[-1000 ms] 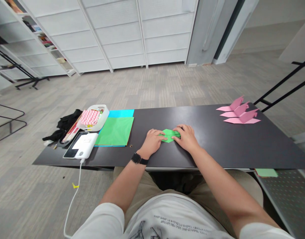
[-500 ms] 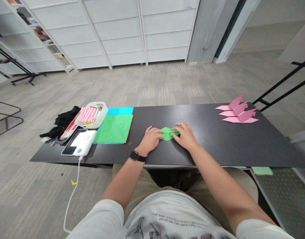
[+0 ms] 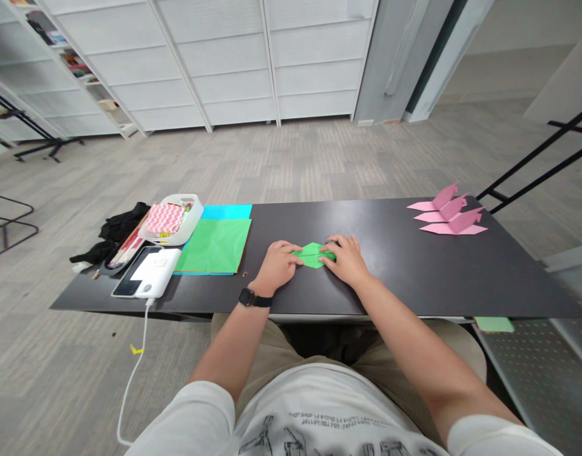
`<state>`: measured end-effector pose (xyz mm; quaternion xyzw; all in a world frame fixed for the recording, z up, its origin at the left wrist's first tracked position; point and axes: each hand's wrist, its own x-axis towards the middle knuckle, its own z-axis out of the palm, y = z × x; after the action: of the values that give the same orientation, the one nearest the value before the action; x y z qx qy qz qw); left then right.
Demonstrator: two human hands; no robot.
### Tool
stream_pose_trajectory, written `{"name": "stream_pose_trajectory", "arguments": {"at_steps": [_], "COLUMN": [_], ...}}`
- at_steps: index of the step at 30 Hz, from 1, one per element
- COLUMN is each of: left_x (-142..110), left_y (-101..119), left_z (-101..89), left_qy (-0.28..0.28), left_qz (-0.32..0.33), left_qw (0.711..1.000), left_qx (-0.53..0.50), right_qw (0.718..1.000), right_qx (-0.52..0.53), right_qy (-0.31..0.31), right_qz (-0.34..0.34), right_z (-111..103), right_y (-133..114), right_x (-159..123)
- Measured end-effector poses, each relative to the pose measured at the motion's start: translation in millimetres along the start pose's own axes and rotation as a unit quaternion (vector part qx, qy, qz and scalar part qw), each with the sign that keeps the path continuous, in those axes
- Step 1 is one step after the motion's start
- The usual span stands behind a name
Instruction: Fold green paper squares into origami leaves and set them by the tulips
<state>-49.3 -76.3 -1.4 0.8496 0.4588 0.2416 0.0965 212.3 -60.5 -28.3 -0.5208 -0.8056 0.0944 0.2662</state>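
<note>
Folded green paper, one, on worktop; left hand and right hand at opposite ends; fingers touch it, whether pinching cannot be told.

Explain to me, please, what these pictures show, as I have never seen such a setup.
There is no machine here: a camera worn on a person's head looks forward and down. Their bare left hand and right hand touch opposite ends of a folded green paper; whether they pinch or press it is hard to tell. On the dark table, toward the left, are coloured sheets, a white basket and a white device. Three pink folded-paper birds stand toward the right.
</note>
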Motion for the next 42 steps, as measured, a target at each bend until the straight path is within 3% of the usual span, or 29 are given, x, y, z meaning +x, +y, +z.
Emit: {"name": "stream_pose_trajectory", "arguments": {"at_steps": [7,15,20,26,37,42], "left_x": [3.5,6.2,4.5,3.5,6.1,5.1], "left_y": [3.4,16.7,18.0,25.2,31.5,25.2], "left_z": [0.5,11.5,12.9,13.1,7.3,7.4], "left_qy": [0.044,-0.047,-0.026,-0.004,-0.039,-0.008], "left_qz": [-0.003,0.036,0.018,-0.006,0.037,0.027], "left_qw": [0.996,0.998,0.999,0.999,0.998,0.998], "left_qx": [-0.071,-0.03,0.006,0.043,-0.035,-0.051], "right_qw": [0.999,0.999,0.999,0.997,0.999,0.998], "right_qx": [-0.016,-0.013,0.009,0.004,-0.027,-0.037], "right_qy": [-0.019,-0.017,0.023,-0.026,-0.015,-0.032], "right_qz": [-0.03,-0.05,-0.043,-0.073,-0.025,-0.034], "right_z": [-4.4,-9.5,-11.7,-12.0,-13.9,-15.9], "right_y": [0.1,-3.0,-5.8,-10.3,-8.6,-9.3], "right_x": [1.6,5.2,5.1,2.7,-0.2,-2.8]}}
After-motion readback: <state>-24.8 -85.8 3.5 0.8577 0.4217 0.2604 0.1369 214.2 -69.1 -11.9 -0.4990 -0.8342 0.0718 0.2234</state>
